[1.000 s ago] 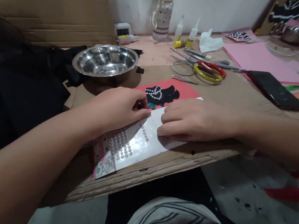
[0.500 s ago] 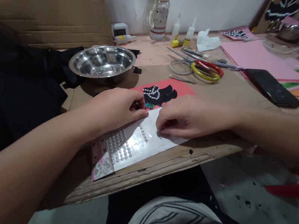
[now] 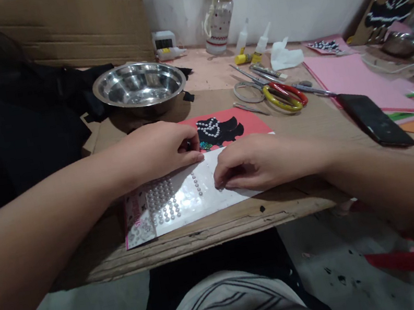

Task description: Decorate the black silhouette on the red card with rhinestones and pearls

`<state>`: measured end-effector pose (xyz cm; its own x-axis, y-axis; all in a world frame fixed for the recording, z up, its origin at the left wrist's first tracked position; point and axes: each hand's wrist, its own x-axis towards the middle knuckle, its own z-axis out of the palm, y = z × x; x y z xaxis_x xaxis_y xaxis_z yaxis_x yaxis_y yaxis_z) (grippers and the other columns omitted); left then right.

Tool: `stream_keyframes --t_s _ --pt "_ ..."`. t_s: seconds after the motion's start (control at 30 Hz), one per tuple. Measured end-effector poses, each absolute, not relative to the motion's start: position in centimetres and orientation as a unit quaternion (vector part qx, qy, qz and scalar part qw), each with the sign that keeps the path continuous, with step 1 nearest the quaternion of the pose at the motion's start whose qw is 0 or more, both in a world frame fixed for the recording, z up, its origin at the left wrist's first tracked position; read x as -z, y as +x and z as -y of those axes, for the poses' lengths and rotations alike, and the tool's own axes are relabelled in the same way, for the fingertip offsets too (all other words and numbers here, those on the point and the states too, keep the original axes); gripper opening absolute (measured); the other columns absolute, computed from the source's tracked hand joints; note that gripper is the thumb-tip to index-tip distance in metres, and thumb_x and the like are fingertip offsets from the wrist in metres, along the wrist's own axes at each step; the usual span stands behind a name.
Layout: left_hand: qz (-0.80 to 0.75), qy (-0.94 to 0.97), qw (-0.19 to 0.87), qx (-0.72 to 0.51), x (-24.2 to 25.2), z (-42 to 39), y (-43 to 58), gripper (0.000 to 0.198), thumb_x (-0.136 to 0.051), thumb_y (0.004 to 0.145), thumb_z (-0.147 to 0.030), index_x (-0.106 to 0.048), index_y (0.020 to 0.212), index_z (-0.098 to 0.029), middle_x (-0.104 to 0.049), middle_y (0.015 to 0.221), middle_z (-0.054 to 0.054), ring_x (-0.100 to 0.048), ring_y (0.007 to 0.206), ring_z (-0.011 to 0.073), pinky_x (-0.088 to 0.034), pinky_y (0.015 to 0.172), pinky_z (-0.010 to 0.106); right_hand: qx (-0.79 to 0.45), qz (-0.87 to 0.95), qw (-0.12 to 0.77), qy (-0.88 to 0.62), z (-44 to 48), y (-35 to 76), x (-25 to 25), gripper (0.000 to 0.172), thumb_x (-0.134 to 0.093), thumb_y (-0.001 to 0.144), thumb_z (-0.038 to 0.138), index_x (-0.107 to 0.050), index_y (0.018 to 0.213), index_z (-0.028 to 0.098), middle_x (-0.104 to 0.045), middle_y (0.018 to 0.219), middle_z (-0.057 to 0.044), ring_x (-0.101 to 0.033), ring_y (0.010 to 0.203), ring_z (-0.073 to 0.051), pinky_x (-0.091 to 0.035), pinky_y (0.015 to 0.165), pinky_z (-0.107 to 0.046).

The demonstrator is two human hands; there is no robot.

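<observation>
A pearl sticker sheet (image 3: 192,211) lies flat in front of me near the edge of the wooden worktop (image 3: 220,234), its pink-printed end toward my left. Rows of pearl stickers (image 3: 163,202) fill that end of the sheet, and a short single column stands nearer its middle. My left hand (image 3: 179,146) rests over the sheet's far edge, fingers curled and thumb laid on the backing; I cannot tell whether anything sits between them. My right hand (image 3: 246,165) is on the sheet's right part, fingers bent inward with the tips down at the surface. The fingertips are shadowed, so I can't say for sure whether they pinch a pearl.

Just beyond the sheet, partly covered by it, is a red card (image 3: 258,124) with a black cutout (image 3: 232,127) bearing a looped line of pearls. Farther beyond the sheet, to its left, stands a steel bowl (image 3: 138,76). Beyond the sheet to its right lie scissors (image 3: 285,98) with red and yellow handles, and behind those, near the wall, two glue bottles (image 3: 262,44) and a cream-capped drinking bottle (image 3: 219,20).
</observation>
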<state>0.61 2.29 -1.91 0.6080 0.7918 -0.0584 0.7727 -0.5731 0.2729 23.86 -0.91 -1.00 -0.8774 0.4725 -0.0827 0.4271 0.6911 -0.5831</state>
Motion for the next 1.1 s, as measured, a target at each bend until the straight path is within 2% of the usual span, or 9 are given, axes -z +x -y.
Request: stream_keyframes --t_s 0.37,0.47,0.57,0.67,0.77,0.87,1.0,1.1 --pt "-0.438 0.888 0.133 -0.040 1.3 -1.7 0.7 0.027 -0.061 0.090 -0.049 -0.071 0.091 -0.025 -0.074 0.082 0.004 -0.059 0.064 0.0194 -0.032 0.057 0.029 -0.319 0.914 0.038 -0.248 1.0 23.9 0.7 0.017 -0.061 0.093 0.015 -0.073 0.104 0.020 -0.077 0.098 -0.002 -0.069 0.084 -0.014 -0.050 0.074 -0.025" --pt "-0.434 0.875 0.198 -0.081 0.7 -1.6 0.8 0.024 -0.058 0.093 -0.043 -0.072 0.094 -0.023 -0.075 0.089 0.004 -0.064 0.074 0.0202 -0.038 0.063 0.029 -0.382 0.874 0.095 -0.286 1.0 24.1 0.7 0.017 -0.061 0.094 0.018 -0.066 0.110 0.018 -0.075 0.100 -0.004 -0.070 0.085 -0.015 -0.052 0.074 -0.026" --pt "-0.471 0.807 0.330 -0.137 0.0 -2.0 0.7 0.026 -0.054 0.097 -0.041 -0.071 0.096 -0.021 -0.072 0.084 0.004 -0.061 0.068 0.0173 -0.042 0.062 0.028 -0.414 0.837 0.185 -0.306 0.8 24.1 0.9 0.017 -0.062 0.096 0.026 -0.063 0.111 0.017 -0.072 0.095 -0.004 -0.068 0.083 -0.014 -0.053 0.073 -0.026" --pt "-0.482 0.669 0.514 -0.237 -0.3 -2.5 0.9 0.026 -0.047 0.103 -0.034 -0.068 0.103 -0.019 -0.068 0.081 0.004 -0.058 0.061 0.0127 -0.046 0.059 0.026 -0.347 0.843 0.272 -0.308 0.7 23.7 1.1 0.019 -0.063 0.097 0.030 -0.065 0.109 0.015 -0.070 0.089 -0.003 -0.064 0.077 -0.014 -0.051 0.069 -0.026" --pt "-0.474 0.508 0.640 -0.329 -0.3 -2.8 1.3 0.025 -0.044 0.106 -0.028 -0.066 0.104 -0.015 -0.069 0.082 0.007 -0.064 0.065 0.0124 -0.054 0.065 0.026 -0.275 0.845 0.324 -0.325 0.3 23.0 0.8 0.018 -0.063 0.095 0.026 -0.067 0.108 0.014 -0.070 0.084 -0.003 -0.062 0.071 -0.013 -0.048 0.065 -0.026" --pt "-0.466 0.439 0.677 -0.362 -0.3 -2.8 1.8 0.029 -0.043 0.108 -0.027 -0.067 0.099 -0.013 -0.072 0.080 0.009 -0.067 0.065 0.0139 -0.057 0.067 0.026 -0.233 0.853 0.321 -0.340 -0.6 22.0 0.0 0.017 -0.063 0.095 0.023 -0.069 0.108 0.014 -0.074 0.090 -0.005 -0.065 0.075 -0.014 -0.049 0.068 -0.027" --pt "-0.437 0.435 0.689 -0.381 0.2 -2.7 2.0 0.034 -0.045 0.108 -0.026 -0.070 0.089 -0.012 -0.076 0.085 0.010 -0.070 0.072 0.0139 -0.059 0.076 0.025 -0.112 0.904 0.296 -0.287 -2.0 20.7 -0.7 0.012 -0.065 0.094 0.020 -0.072 0.102 0.014 -0.074 0.092 -0.006 -0.063 0.079 -0.015 -0.047 0.071 -0.028" --pt "-0.426 0.437 0.688 -0.394 0.5 -3.0 1.8 0.036 -0.046 0.108 -0.030 -0.072 0.090 -0.013 -0.077 0.091 0.011 -0.071 0.076 0.0140 -0.059 0.076 0.025 -0.075 0.909 0.319 -0.258 -2.5 20.3 0.1 0.009 -0.066 0.094 0.018 -0.071 0.100 0.014 -0.073 0.095 -0.007 -0.063 0.084 -0.016 -0.048 0.073 -0.028"
